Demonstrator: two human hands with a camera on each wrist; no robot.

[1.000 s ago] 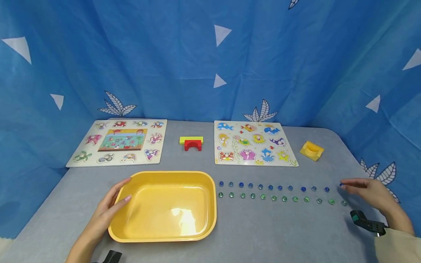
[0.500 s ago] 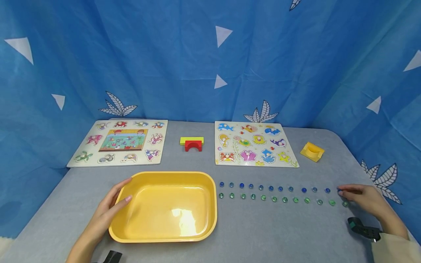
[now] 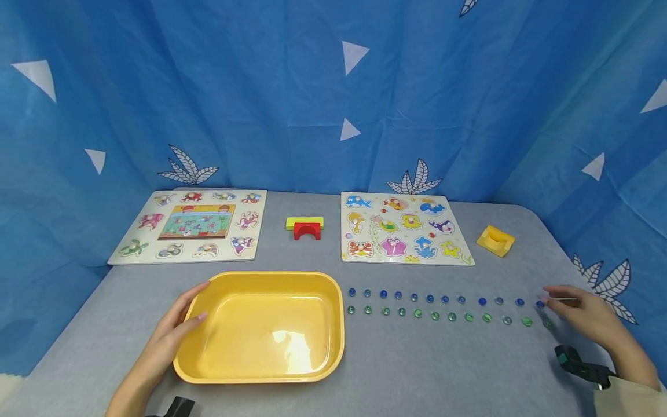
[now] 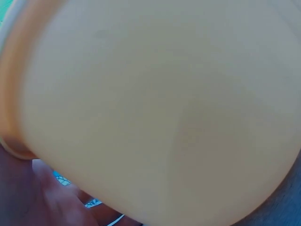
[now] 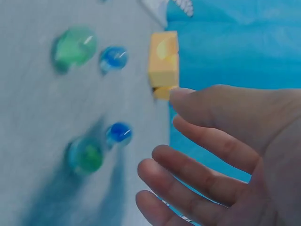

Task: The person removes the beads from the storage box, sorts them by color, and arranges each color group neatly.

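Note:
My left hand [image 3: 165, 336] holds the left side of a yellow plastic tray [image 3: 336, 324], thumb over the rim and fingers along the outer wall. In the left wrist view the tray's wall [image 4: 155, 103] fills most of the picture. On the right, my right hand [image 3: 586, 313] hovers beside the last blue marble [image 3: 539, 304], its fingers apart and holding nothing. The right wrist view shows that blue marble [image 5: 119, 133] on the table, near a green marble [image 5: 85, 156]. These marbles end two rows, blue behind and green in front, reaching from the tray.
Two peg puzzle boards stand at the back, one left [image 3: 245, 200] and one right [image 3: 339, 255]. Between them are a red arch block [image 3: 307, 230] and a yellow-green block [image 3: 304, 220]. A yellow block with a curved hollow [image 3: 496, 241] lies at the back right. Blue curtain encloses the table.
My right hand lowered the blue marble to the end of its row, let it go and drew back slightly to the right. The left hand and tray stay in place.

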